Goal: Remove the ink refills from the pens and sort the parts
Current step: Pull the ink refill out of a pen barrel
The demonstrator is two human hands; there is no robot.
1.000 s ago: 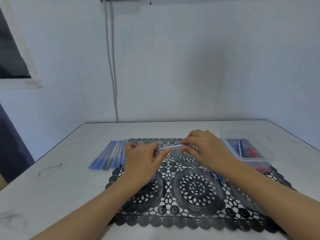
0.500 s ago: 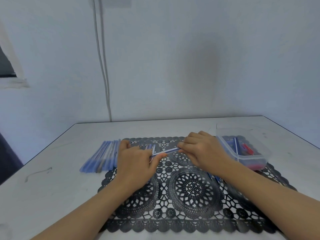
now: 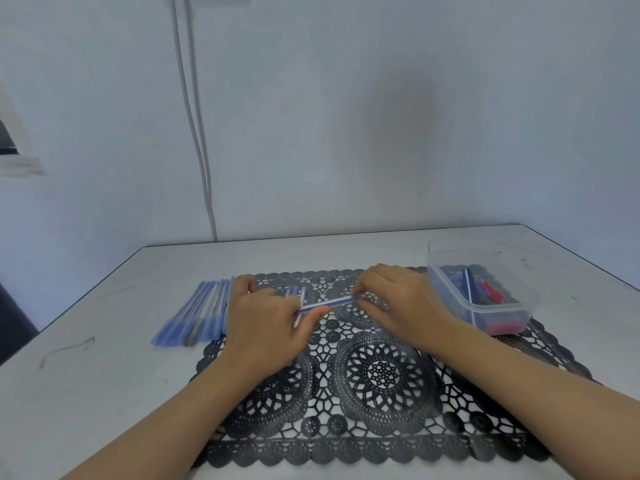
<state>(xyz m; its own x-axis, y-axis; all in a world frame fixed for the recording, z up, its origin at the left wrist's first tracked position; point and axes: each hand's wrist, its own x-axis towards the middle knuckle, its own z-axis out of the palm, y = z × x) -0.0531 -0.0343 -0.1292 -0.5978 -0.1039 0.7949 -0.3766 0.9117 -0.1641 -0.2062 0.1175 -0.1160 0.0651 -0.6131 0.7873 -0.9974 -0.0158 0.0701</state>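
Head view: blue pens (image 3: 197, 313) lie in a row on the counter (image 3: 104, 393), left of the black lace mat (image 3: 381, 427). Over the mat, the left hand (image 3: 266, 323) pinches one end of a blue pen (image 3: 329, 303); the right hand (image 3: 405, 306) pinches the other end. The clear container (image 3: 502, 308) at right holds blue and red parts.
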